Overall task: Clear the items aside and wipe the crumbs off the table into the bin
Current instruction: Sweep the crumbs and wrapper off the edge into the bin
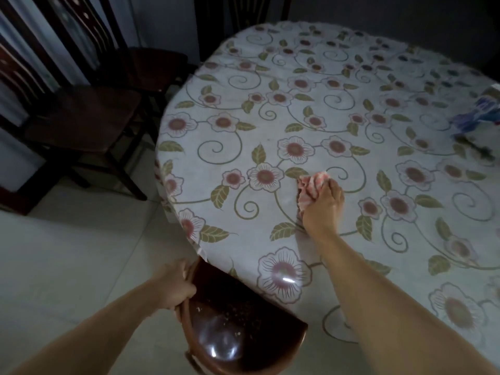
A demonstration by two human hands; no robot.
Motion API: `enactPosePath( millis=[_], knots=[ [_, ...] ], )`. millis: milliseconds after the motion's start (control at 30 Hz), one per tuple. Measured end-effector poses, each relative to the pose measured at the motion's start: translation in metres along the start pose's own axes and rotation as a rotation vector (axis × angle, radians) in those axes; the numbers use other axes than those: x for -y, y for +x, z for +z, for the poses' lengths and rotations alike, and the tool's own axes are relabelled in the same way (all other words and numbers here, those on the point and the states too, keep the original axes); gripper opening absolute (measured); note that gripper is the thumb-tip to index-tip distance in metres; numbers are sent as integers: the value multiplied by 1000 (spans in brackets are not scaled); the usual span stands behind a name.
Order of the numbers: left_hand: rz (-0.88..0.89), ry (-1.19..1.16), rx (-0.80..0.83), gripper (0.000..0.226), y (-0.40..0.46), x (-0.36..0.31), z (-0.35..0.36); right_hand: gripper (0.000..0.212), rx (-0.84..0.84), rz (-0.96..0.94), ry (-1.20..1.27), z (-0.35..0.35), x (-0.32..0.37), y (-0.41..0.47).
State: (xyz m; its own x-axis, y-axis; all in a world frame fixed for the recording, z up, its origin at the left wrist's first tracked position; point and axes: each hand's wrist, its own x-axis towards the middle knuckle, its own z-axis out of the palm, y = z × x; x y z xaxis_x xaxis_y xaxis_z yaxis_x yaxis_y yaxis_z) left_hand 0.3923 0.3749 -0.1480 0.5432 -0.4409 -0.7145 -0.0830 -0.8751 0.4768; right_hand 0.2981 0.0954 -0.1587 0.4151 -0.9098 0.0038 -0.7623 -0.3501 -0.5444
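Pink cloth (312,191) (seemingly bunched) lies toward bin (238,334).

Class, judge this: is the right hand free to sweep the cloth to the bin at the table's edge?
Probably yes: between the right hand, its cloth and the bin lies only bare tablecloth.

Single head-worn view, positioned close above the near edge of the table (338,109), facing forward and steeply downward across it.

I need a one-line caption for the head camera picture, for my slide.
Right hand wipes the floral tablecloth with a pink cloth while left hand holds a brown bin at the table's edge.
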Motion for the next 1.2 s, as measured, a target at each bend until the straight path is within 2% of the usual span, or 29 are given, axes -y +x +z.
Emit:
enactPosePath(
  millis=[300, 533, 800, 933, 1000, 1067, 1200],
  knots=[
    [-35, 14, 61, 16, 10, 2, -7, 63, 82, -187, -60, 28, 48, 77],
    [-52, 44, 72, 17, 18, 7, -12, 59, 171, -459, -58, 65, 93, 96],
    [-55, 32, 90, 19, 17, 7, -14, 62, 433, -638, 10, 88, 142, 72],
    [-50, 48, 72, 18, 13, 8, -10, 64, 573, -633, 165, 77, 132, 62],
    [-42, 63, 67, 20, 11, 9, -8, 62, 650, -677, 159, 61, 118, 62],
    [-44, 45, 68, 19, 9, 8, -7, 58, 632, -750, 86, 48, 102, 54],
    [-44, 31, 76, 15, 3, 5, -7, 49, 522, -740, 105, 33, 67, 13]
  ],
)
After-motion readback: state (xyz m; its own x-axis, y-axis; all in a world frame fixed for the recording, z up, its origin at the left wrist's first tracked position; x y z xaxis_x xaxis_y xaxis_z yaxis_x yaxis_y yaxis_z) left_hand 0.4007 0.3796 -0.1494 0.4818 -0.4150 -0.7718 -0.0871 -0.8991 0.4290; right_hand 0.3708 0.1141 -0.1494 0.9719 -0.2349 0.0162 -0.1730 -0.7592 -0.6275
